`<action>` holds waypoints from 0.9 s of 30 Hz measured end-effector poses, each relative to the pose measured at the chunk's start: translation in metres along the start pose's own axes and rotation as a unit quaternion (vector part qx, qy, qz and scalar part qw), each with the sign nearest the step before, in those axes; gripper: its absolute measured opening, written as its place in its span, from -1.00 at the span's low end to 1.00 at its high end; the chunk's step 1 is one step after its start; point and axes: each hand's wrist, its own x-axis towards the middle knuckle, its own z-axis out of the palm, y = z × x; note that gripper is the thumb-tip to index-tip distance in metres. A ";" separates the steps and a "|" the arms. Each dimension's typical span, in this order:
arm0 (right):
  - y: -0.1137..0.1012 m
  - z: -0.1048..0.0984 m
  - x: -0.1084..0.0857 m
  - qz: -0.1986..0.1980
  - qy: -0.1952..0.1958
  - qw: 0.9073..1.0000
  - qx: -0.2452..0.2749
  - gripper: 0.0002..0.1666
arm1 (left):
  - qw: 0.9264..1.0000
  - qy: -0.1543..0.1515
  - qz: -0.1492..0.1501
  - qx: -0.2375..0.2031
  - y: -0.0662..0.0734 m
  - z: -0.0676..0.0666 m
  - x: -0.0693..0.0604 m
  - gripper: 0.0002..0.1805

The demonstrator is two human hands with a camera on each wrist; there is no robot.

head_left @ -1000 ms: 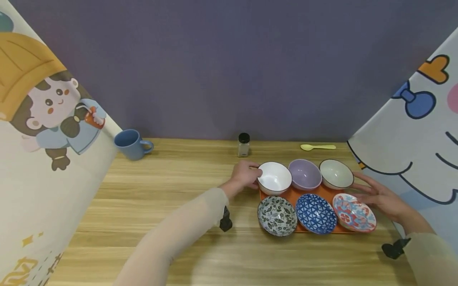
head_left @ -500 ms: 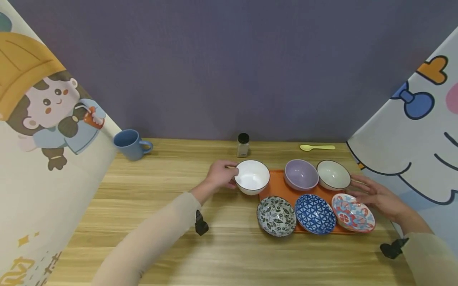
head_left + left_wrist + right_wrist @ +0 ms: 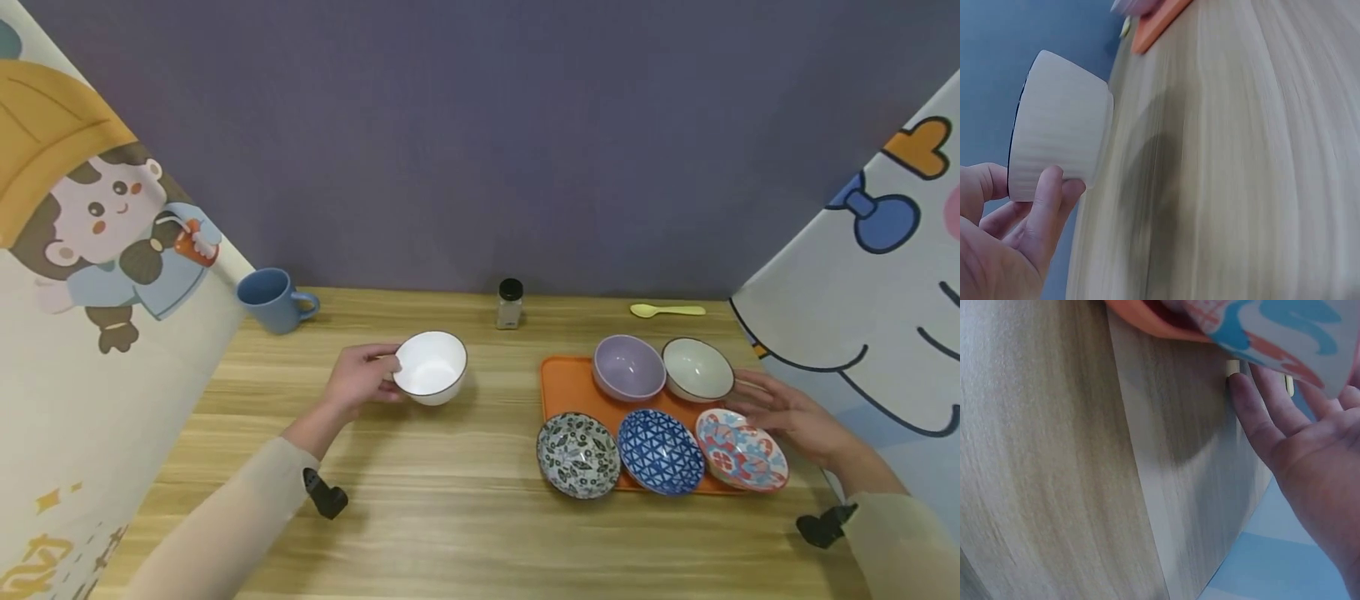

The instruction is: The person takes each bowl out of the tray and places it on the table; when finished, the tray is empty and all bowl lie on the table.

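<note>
White dark-rimmed bowl (image 3: 431, 367) clamped in left hand (image 3: 362, 377), thumb over rim, fingers against outer wall; bowl lies right of grip, seemingly above wooden table (image 3: 450, 508), well left of orange tray (image 3: 561, 387). Right hand (image 3: 797, 421): fingers extended beside pale grey bowl (image 3: 699, 371), contact unclear.

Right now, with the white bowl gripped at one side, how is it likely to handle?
The white bowl looks like glazed ceramic, so it should be stiff but could chip if knocked. Its smooth-looking inside may be slippery under the left hand's fingers. Gripped from one side only, it might tilt toward the other.
</note>
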 end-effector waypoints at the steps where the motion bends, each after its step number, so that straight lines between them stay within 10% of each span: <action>1: 0.000 0.001 0.000 -0.001 -0.001 1.000 0.000 -0.06 | 1.000 0.007 0.001 0.000 -0.002 -0.008 -0.002 -0.47; 27: 0.004 -0.001 0.005 -0.038 -0.049 0.998 -0.015 -0.10 | 0.991 0.135 -0.019 0.013 -0.046 -0.145 -0.024 -0.40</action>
